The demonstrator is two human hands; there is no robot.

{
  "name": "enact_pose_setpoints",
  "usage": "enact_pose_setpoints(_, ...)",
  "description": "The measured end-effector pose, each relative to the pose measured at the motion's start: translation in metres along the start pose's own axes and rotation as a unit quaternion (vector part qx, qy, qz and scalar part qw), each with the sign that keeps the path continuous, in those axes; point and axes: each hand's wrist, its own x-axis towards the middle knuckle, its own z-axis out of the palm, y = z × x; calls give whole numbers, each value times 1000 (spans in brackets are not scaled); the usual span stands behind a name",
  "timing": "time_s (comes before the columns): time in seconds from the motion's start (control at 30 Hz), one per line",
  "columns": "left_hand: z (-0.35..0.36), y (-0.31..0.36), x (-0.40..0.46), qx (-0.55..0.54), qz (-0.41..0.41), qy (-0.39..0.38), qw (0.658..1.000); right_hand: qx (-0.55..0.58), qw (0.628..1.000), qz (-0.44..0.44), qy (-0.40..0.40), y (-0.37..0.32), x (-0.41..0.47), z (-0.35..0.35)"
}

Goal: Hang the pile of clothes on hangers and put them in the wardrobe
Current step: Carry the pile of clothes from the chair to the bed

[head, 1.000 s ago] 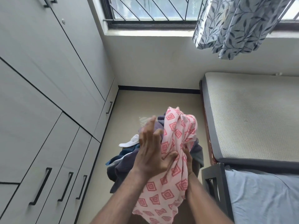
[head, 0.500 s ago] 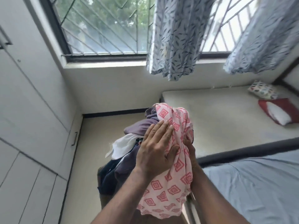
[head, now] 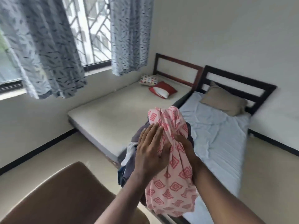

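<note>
Pile of clothes (head: 169, 159) held up at chest level between both hands, above the floor and the foot of the blue-sheeted bed (head: 218, 143). Outer layer: pink cloth with red diamond print; grey, white and dark blue garments bunch on its left side. Left hand (head: 150, 152): fingers straight and together, palm pressed flat against the pile's near side. Right hand (head: 184, 144): mostly hidden behind the cloth, supports the pile from the right; finger curl not discernible. Bare cream mattress (head: 113, 113) beside the blue bed, under the curtained window (head: 90, 38). Brown chair seat (head: 61, 194) at lower left.
</note>
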Motion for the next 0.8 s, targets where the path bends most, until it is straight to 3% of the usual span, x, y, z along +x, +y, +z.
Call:
enact_pose_setpoints(0.07,28,40,-14,-41,-18,-49,998,16,999,-34,-6,-12,-25,-54)
enact_pose_setpoints(0.13,65,90,-29,-71,-33,-97,992,-39,991,-106,73,-23,-47,-115)
enact_pose_setpoints(0.2,96,124,-46,-86,-51,-116,988,-76,986,-109,101,-35,-75,-158)
enact_pose_setpoints(0.33,160,214,-95,-96,-60,-169,979,-37,992,-69,96,-54,-130,-268)
enact_pose_setpoints(0.53,237,340,-164,-100,-46,-247,963,17,982,-63,176,-67,-208,-418)
enact_pose_setpoints(0.8,355,437,-145,-133,-35,-269,953,-1,971,-53,232,-148,-218,-546)
